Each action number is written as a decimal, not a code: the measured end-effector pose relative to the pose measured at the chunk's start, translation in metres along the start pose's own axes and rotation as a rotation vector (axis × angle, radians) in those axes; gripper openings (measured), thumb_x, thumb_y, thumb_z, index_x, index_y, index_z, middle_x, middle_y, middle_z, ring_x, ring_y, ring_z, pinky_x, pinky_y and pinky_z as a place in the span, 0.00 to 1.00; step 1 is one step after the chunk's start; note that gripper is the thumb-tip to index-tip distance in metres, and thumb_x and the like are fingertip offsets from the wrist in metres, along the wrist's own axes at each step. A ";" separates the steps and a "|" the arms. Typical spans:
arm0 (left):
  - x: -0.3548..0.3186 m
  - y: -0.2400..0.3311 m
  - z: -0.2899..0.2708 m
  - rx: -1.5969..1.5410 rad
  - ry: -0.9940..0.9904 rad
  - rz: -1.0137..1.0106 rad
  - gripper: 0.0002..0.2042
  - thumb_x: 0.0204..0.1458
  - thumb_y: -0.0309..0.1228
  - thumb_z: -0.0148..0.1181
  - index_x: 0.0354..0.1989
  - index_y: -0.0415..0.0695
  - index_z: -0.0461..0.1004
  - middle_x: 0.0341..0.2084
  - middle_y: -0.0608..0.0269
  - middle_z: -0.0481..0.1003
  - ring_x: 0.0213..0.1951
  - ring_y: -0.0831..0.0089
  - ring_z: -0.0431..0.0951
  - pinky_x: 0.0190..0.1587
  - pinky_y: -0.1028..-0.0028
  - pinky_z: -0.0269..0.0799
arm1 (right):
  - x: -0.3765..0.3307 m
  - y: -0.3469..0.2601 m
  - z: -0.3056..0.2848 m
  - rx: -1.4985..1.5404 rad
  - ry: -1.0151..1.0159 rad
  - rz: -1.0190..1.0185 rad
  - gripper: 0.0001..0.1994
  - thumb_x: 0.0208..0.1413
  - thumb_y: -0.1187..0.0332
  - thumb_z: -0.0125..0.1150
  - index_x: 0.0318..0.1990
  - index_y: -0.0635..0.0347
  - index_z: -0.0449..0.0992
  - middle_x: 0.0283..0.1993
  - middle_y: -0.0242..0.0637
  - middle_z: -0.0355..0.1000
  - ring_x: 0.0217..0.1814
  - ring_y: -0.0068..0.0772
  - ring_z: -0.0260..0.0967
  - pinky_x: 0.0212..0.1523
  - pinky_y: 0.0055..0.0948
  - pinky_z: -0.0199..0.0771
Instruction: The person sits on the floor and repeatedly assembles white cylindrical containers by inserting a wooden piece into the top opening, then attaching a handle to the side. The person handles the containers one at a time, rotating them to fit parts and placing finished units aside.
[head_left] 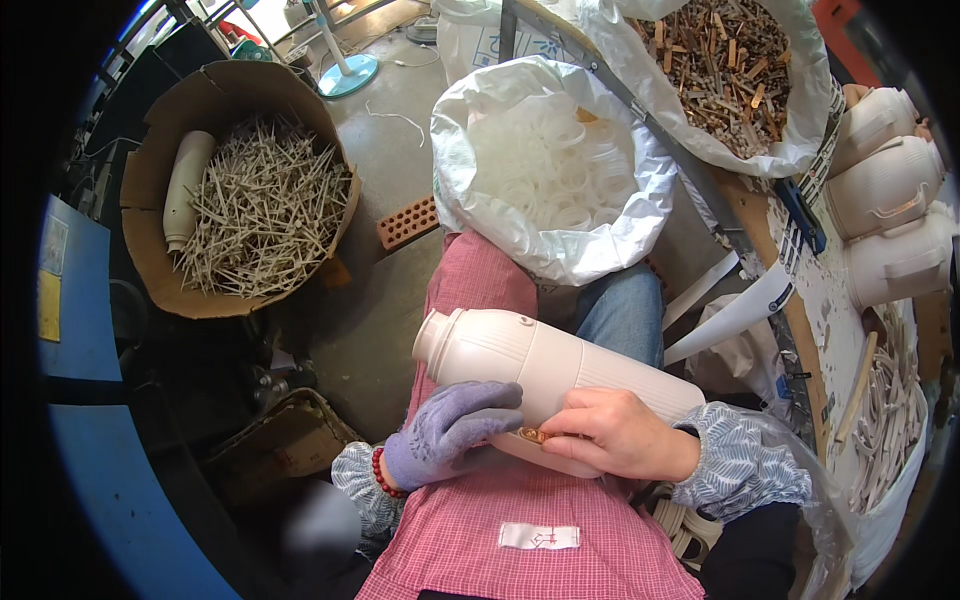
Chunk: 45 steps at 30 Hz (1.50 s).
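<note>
- Flask body (560, 375), cream plastic, lies across the person's lap on the checked apron (520, 500).
- Left hand (450, 428), gloved, wraps its underside, holding it steady.
- Right hand (615, 432) pinches a small brown fitting (533, 435) against its wall.
- Step judged: seating the fitting; next needs firm, aligned pressure.

Lap: flask body (540, 375) lies across it, neck to the left.
Hands: left hand (450, 430) and right hand (615, 432) meet on the flask's near side.
Ahead: open sack of rings (545, 170).
Far left: cardboard bin of sticks (255, 205).
Right: bench (835, 290) with probably 3 flask bodies (885, 185).
Behind sack: bag of small pieces (725, 60).
</note>
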<state>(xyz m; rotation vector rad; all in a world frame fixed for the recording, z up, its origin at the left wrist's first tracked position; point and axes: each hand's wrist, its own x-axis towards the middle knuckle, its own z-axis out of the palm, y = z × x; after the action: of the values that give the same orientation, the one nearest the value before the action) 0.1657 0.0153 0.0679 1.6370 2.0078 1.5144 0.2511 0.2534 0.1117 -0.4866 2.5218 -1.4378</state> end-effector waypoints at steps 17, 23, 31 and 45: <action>0.097 -0.001 0.011 0.366 -0.186 0.181 0.23 0.38 0.42 0.71 0.43 0.48 0.76 0.39 0.62 0.75 0.42 0.60 0.76 0.51 0.61 0.71 | -0.053 0.008 -0.032 -0.513 0.340 -0.086 0.21 0.42 0.62 0.70 0.43 0.61 0.75 0.28 0.39 0.72 0.31 0.37 0.72 0.35 0.33 0.72; 0.158 -0.046 0.038 -0.413 -0.113 -0.148 0.24 0.45 0.29 0.65 0.53 0.38 0.70 0.50 0.48 0.70 0.54 0.59 0.70 0.57 0.65 0.65 | -0.154 0.030 -0.132 0.240 0.540 0.424 0.21 0.55 0.63 0.67 0.53 0.64 0.75 0.47 0.38 0.78 0.50 0.26 0.73 0.54 0.28 0.70; 0.304 -0.101 0.134 -0.040 -0.256 0.152 0.15 0.63 0.33 0.45 0.52 0.38 0.70 0.49 0.46 0.71 0.52 0.51 0.71 0.58 0.66 0.66 | -0.432 0.236 -0.311 -1.067 1.498 1.626 0.34 0.52 0.52 0.64 0.63 0.61 0.62 0.58 0.51 0.68 0.55 0.53 0.69 0.58 0.47 0.65; 0.336 -0.103 0.129 0.368 -0.506 -0.066 0.22 0.54 0.23 0.52 0.58 0.36 0.64 0.56 0.41 0.65 0.56 0.47 0.69 0.57 0.63 0.70 | -0.206 0.091 -0.228 -0.698 0.707 0.807 0.26 0.59 0.41 0.50 0.41 0.59 0.73 0.28 0.48 0.76 0.33 0.52 0.76 0.35 0.43 0.75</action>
<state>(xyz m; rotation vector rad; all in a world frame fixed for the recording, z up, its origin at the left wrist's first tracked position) 0.0475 0.3704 0.0805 1.8199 2.0853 0.6322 0.3502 0.5557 0.1509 1.0459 3.0868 -0.4255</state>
